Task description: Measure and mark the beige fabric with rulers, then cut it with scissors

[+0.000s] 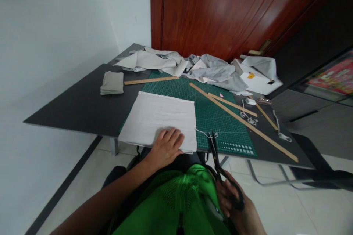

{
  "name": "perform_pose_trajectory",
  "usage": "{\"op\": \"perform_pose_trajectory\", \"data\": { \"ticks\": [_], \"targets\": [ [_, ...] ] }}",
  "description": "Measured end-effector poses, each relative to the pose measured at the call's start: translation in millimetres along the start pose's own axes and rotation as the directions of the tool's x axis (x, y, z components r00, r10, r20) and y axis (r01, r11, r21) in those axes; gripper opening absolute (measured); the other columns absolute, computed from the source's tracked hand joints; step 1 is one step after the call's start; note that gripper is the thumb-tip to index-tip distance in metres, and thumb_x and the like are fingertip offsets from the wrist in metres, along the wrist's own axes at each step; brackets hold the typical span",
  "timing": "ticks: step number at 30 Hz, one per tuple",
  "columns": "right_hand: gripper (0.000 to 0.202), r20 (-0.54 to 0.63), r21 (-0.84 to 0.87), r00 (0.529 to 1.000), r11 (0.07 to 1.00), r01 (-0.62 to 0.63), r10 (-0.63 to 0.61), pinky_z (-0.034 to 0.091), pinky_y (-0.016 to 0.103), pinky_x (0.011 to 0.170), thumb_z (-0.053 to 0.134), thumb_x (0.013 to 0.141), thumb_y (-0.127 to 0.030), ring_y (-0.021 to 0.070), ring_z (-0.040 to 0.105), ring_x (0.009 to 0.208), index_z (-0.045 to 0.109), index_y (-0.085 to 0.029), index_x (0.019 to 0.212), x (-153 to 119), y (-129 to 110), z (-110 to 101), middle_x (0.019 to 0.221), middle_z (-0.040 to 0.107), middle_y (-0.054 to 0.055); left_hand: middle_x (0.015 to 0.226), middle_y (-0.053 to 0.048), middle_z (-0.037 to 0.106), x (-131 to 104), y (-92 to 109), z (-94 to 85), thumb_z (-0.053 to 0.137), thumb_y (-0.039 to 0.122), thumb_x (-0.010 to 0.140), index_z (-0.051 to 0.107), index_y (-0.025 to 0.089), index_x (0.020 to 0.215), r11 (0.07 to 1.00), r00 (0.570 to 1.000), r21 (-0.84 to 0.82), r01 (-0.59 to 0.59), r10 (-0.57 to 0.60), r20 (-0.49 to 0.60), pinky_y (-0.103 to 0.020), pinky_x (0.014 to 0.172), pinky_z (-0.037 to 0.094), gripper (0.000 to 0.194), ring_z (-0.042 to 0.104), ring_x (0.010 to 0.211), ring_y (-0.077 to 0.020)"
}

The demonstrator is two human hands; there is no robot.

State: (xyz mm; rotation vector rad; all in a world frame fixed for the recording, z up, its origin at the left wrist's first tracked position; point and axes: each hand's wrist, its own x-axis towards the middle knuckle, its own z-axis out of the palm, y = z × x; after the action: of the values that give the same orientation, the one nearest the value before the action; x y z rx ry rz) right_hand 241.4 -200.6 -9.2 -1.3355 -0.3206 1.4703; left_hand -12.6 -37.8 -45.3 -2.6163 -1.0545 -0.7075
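A pale fabric piece (160, 114) with a folded top edge lies flat over the green cutting mat (228, 132). My left hand (165, 147) rests on its lower right part, fingers stretched out and pressing nothing but the cloth. Black scissors (216, 158) are held by the handles in my right hand (230, 194), below the table's front edge. Their blades point up onto the mat, slightly apart. A thin white cord (202, 131) comes out from the cloth's right side, and its curled end lies at the blade tips.
Wooden rulers (242, 119) lie slanted across the mat and the dark table (79, 106). Small folded cloths (112, 83) are stacked at left. Crumpled fabric (215, 69) and a white box (255, 79) line the back. Cord pieces (249, 118) lie at right, near a folding chair (309, 154).
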Motion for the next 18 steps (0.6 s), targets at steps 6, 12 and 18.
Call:
{"op": "perform_pose_trajectory", "data": {
  "ticks": [6, 12, 18],
  "targets": [
    [0.069, 0.085, 0.033, 0.995, 0.998, -0.061, 0.058, 0.025, 0.016, 0.038, 0.091, 0.069, -0.059, 0.0035, 0.034, 0.043, 0.065, -0.026, 0.124, -22, 12, -16, 0.067, 0.052, -0.007, 0.136, -0.014, 0.068, -3, -8, 6.5, 0.071, 0.041, 0.098, 0.064, 0.015, 0.133, 0.989, 0.988, 0.069, -0.131, 0.136, -0.07, -0.051, 0.11, 0.045, 0.044, 0.059, 0.132, -0.0336],
    [0.075, 0.141, -0.143, 0.988, 0.989, -0.039, 0.06, 0.033, 0.016, 0.038, 0.088, 0.076, -0.059, 0.0042, 0.034, 0.043, 0.061, -0.025, 0.136, -18, 22, -13, 0.063, 0.05, -0.009, 0.132, -0.007, 0.073, -4, -6, 7.0, 0.062, 0.029, 0.104, 0.069, 0.017, 0.125, 0.984, 0.975, 0.075, -0.163, 0.173, -0.143, -0.045, 0.113, 0.048, 0.024, 0.064, 0.129, -0.0271],
    [0.071, 0.008, 0.007, 0.999, 0.999, 0.047, -0.047, 0.034, 0.019, 0.034, 0.089, 0.073, -0.061, 0.0075, 0.04, 0.043, 0.063, -0.026, 0.128, -6, 17, 6, 0.067, 0.049, -0.008, 0.126, -0.008, 0.076, -2, 3, 7.0, 0.062, 0.024, 0.104, 0.071, 0.015, 0.121, 0.992, 0.968, -0.092, -0.085, 0.06, -0.245, -0.046, 0.114, 0.05, 0.021, 0.069, 0.124, -0.0254]
  ]
}}
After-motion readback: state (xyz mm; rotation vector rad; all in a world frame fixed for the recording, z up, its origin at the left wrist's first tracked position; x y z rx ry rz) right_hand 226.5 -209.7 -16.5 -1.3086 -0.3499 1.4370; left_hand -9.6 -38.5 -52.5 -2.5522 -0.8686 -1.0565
